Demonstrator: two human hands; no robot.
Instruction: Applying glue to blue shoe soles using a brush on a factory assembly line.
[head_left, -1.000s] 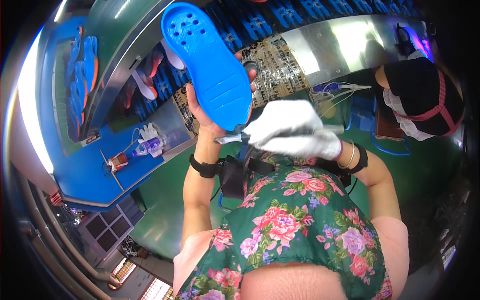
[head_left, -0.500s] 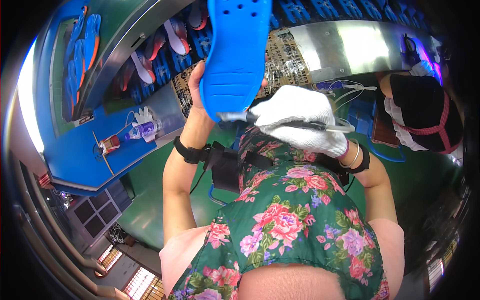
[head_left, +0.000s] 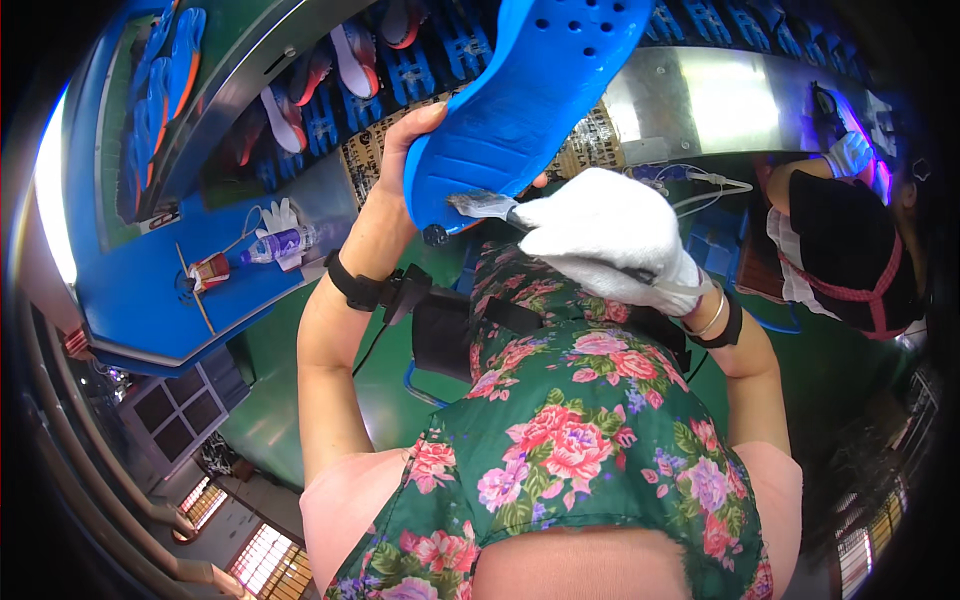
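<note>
My bare left hand (head_left: pixel 404 150) grips a blue shoe sole (head_left: pixel 515 125) by its edges, thumb at the left side and fingertips showing at the right. The sole is tilted, its heel end toward me and its holed part pointing away to the right. A white knitted glove covers my right hand (head_left: pixel 610 235), which is closed round a brush (head_left: pixel 488 205). The bristles touch the sole's surface near the heel end, and the rest of the handle is mostly hidden by the glove. A small dark piece sits at the sole's lower left edge.
Ahead, a line carries blue racks (head_left: pixel 465 50) and white-and-red shoe parts (head_left: pixel 353 62) behind a metal rail (head_left: pixel 720 100). On the left blue table (head_left: pixel 140 320) are a bottle (head_left: pixel 275 246), a glove and a small container (head_left: pixel 210 272). A co-worker (head_left: pixel 840 235) is at the right.
The sole has tilted, its far end swinging right. The brush has gone from the heel's lower edge onto the sole's surface. The co-worker's gloved hand has moved.
</note>
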